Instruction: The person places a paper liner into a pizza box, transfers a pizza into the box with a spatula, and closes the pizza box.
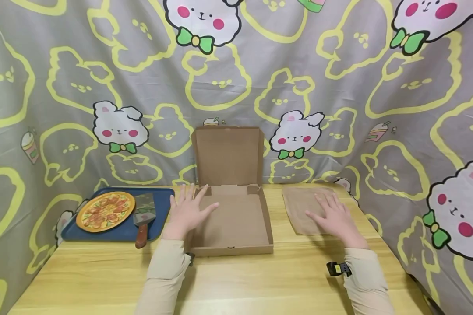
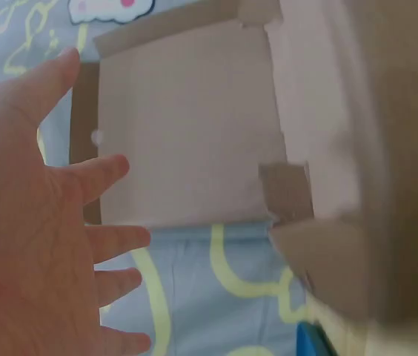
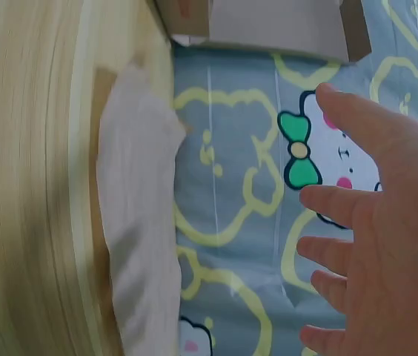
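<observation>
Cardboard box (image 1: 236,225) and brown paper (image 1: 298,203) are judged light, easily creased; edges should be gripped. Left hand (image 1: 186,213) and right hand (image 1: 336,218) are spread, empty.

1. In front of me, a brown cardboard pizza box (image 1: 236,223) is lying open on the wooden table (image 1: 240,280), its shallow square base sitting flat and its lid (image 1: 228,155) standing upright at the back.
2. My left hand (image 1: 187,212) is hovering over the box's left wall, fingers spread.
3. To the right of the box, just apart from it, a piece of thin brown paper (image 1: 299,210) is lying on the table, lightly creased.
4. My right hand (image 1: 337,218) is hanging above that paper, fingers spread, holding nothing.
</observation>
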Demonstrator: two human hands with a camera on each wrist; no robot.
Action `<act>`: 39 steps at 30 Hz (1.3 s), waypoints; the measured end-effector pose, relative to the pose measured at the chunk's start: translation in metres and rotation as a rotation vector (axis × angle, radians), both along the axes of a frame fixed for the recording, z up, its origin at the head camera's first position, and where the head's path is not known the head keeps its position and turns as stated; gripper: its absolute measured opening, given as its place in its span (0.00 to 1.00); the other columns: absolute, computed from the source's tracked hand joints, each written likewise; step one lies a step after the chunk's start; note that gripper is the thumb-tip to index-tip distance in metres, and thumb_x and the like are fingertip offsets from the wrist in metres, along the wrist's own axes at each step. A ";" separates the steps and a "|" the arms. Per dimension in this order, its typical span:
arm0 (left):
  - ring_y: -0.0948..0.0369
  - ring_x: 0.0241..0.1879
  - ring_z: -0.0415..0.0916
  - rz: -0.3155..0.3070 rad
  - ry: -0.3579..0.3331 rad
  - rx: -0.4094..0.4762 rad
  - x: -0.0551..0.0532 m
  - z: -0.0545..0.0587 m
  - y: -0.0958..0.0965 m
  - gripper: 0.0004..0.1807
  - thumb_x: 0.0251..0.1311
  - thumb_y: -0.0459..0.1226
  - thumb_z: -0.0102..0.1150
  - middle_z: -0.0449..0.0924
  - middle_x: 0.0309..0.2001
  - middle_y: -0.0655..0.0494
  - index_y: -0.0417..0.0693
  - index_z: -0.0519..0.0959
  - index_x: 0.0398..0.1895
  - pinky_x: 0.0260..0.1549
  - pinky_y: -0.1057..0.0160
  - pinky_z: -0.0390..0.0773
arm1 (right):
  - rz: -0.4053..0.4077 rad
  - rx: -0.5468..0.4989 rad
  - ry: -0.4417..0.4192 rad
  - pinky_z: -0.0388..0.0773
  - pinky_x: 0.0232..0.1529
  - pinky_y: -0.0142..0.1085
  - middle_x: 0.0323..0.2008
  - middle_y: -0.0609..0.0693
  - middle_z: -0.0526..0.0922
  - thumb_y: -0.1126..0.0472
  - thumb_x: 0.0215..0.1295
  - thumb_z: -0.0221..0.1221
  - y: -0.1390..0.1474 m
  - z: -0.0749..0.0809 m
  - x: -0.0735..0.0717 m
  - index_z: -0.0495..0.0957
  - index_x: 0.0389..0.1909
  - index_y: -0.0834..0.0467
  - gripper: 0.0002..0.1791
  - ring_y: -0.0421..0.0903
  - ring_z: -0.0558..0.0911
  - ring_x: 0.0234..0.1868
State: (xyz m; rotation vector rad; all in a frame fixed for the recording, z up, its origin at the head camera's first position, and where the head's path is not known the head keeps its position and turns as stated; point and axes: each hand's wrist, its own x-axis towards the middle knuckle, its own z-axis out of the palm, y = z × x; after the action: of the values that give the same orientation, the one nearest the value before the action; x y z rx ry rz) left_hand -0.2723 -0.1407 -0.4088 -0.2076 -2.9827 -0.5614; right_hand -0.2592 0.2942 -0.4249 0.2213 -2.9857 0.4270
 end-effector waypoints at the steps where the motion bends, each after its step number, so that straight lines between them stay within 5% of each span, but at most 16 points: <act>1: 0.42 0.78 0.28 -0.005 0.000 -0.003 -0.001 0.001 0.004 0.45 0.59 0.73 0.39 0.42 0.78 0.43 0.68 0.51 0.77 0.67 0.26 0.33 | -0.003 -0.004 -0.007 0.42 0.68 0.72 0.75 0.69 0.46 0.33 0.68 0.48 0.003 0.001 0.000 0.52 0.75 0.60 0.46 0.70 0.42 0.75; 13: 0.43 0.78 0.33 -0.128 -0.009 0.010 -0.016 0.009 0.063 0.44 0.60 0.73 0.37 0.43 0.78 0.46 0.69 0.51 0.77 0.71 0.32 0.39 | -0.022 0.017 -0.015 0.44 0.66 0.72 0.72 0.73 0.50 0.31 0.68 0.46 0.038 0.008 -0.003 0.53 0.75 0.60 0.47 0.76 0.44 0.72; 31: 0.44 0.74 0.54 -0.359 -0.024 0.109 -0.025 0.007 0.163 0.41 0.65 0.67 0.39 0.60 0.73 0.44 0.54 0.61 0.74 0.72 0.45 0.57 | -0.033 -0.101 -0.061 0.55 0.63 0.72 0.68 0.81 0.52 0.38 0.72 0.46 0.090 -0.009 -0.015 0.51 0.72 0.70 0.45 0.79 0.54 0.67; 39: 0.51 0.73 0.58 -0.410 -0.095 0.253 -0.030 -0.003 0.203 0.41 0.66 0.67 0.38 0.62 0.73 0.49 0.54 0.61 0.74 0.70 0.50 0.62 | -0.064 -0.148 -0.091 0.57 0.63 0.70 0.66 0.80 0.56 0.41 0.73 0.46 0.103 -0.022 -0.023 0.53 0.70 0.74 0.43 0.79 0.58 0.64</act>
State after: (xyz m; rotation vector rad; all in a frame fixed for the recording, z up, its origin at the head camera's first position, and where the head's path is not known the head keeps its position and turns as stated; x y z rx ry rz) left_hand -0.3023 0.0624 -0.4118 -0.7985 -2.9259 -1.0058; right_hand -0.2820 0.3972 -0.4472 0.0938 -3.0208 0.6644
